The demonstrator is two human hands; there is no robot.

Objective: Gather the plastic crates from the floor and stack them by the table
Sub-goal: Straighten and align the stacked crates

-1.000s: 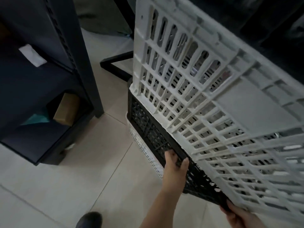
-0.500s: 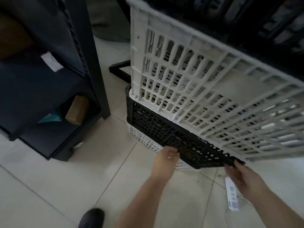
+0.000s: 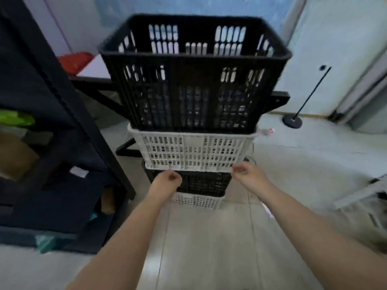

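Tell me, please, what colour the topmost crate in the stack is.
Black: the top crate is black slotted plastic, seen in the head view.

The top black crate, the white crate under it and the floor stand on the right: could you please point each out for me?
top black crate (image 3: 194, 97): head view, on its near slotted wall.
upper white crate (image 3: 194, 152): head view, on its near wall.
floor stand (image 3: 292, 122): head view, on its round base.
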